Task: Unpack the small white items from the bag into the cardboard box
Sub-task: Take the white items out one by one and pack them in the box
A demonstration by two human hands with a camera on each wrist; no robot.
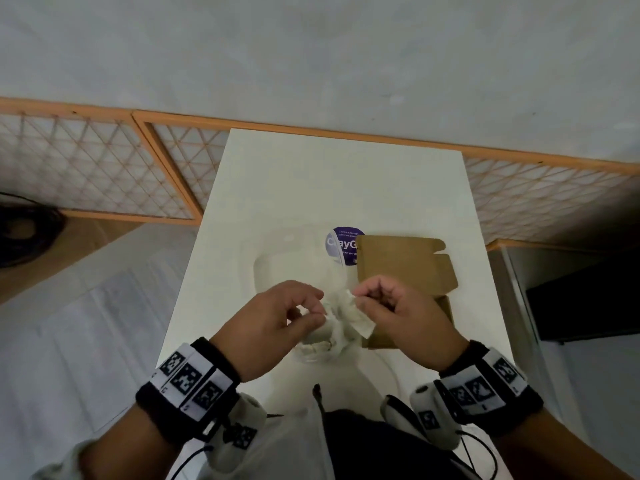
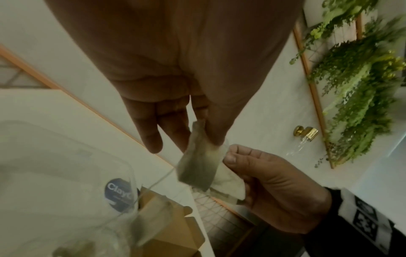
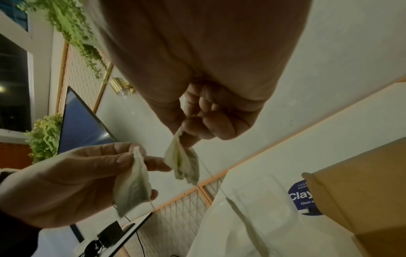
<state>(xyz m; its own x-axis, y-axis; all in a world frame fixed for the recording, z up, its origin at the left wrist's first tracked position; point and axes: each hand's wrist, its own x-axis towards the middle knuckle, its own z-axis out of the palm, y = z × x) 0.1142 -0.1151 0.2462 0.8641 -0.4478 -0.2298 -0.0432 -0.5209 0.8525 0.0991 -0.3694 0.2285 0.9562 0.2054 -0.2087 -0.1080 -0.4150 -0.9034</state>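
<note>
My left hand [image 1: 320, 308] pinches a small white sachet [image 2: 198, 163] by its top edge between thumb and forefinger. My right hand [image 1: 358, 296] pinches a second white sachet [image 3: 182, 161] the same way, its other fingers curled in. Both sachets hang close together above the near end of a clear plastic bag [image 1: 287, 258] with a purple round sticker [image 1: 341, 244]. More pale sachets [image 1: 317, 344] lie in the bag's near end below my hands. Thin threads trail down from the held sachets. The open brown cardboard box [image 1: 405, 265] lies just right of the bag, partly under my right hand.
The white table [image 1: 346, 174] runs away from me, bare beyond the bag and box. Orange-framed lattice panels [image 1: 104, 168] line the floor on both sides. A dark screen [image 1: 588, 299] stands at the right and black cables [image 1: 24, 230] lie at the left.
</note>
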